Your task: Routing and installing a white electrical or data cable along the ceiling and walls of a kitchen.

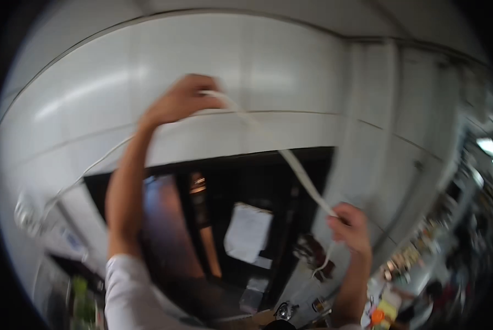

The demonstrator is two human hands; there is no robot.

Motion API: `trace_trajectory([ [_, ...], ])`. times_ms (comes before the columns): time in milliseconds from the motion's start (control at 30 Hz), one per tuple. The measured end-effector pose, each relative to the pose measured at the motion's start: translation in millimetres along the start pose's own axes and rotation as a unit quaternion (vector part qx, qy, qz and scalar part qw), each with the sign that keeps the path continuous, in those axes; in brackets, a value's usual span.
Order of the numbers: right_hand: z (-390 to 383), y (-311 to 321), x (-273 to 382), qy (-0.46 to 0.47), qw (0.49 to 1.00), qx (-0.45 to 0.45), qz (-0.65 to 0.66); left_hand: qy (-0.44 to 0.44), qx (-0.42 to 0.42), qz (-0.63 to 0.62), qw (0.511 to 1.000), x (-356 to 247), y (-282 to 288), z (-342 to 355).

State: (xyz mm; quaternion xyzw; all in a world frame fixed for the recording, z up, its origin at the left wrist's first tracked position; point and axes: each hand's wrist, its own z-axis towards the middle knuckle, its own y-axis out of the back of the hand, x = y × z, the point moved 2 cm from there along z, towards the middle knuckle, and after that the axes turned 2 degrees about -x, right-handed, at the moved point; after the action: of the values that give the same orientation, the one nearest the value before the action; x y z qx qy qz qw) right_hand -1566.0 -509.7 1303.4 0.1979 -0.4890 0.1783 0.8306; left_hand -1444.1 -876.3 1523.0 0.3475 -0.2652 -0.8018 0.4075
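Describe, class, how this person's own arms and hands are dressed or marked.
A plain white sleeve covers the left arm down to about the elbow; the left forearm is bare. The right forearm is bare where it shows. No glove or watch is visible on the left hand or right hand. Blur hides finer marks.

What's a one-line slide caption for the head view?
Left hand raised high, right hand lower, holding a white cord between them before a pale panelled wall.

Free abv R hand (352, 228), cord (297, 168) diag to L, wall (290, 82) behind
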Motion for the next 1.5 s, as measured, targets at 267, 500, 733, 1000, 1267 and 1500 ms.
trace_trajectory([
  [267, -16, 74, 47, 0.086, 0.967, -0.222, -0.091, -0.041, -0.114, 0.092, 0.988, 12, 15, 66],
  [500, 57, 114, 200, 0.299, 0.739, -0.412, -0.442, -0.059, -0.166, 0.058, 0.983, 69, 21, 84],
  [733, 80, 194, 220, 0.215, 0.709, -0.381, -0.553, -0.077, -0.297, 0.041, 0.951, 85, 17, 92],
  [1000, 93, 220, 263, 0.302, 0.604, -0.493, -0.548, -0.073, -0.447, 0.248, 0.856, 60, -17, 96],
  [1267, 146, 219, 292, 0.223, 0.590, -0.571, -0.526, -0.132, -0.496, 0.433, 0.741, 56, -48, 100],
  [1500, 127, 230, 294, 0.198, 0.558, -0.599, -0.539, -0.335, -0.481, 0.410, 0.699, -18, -103, 140],
])
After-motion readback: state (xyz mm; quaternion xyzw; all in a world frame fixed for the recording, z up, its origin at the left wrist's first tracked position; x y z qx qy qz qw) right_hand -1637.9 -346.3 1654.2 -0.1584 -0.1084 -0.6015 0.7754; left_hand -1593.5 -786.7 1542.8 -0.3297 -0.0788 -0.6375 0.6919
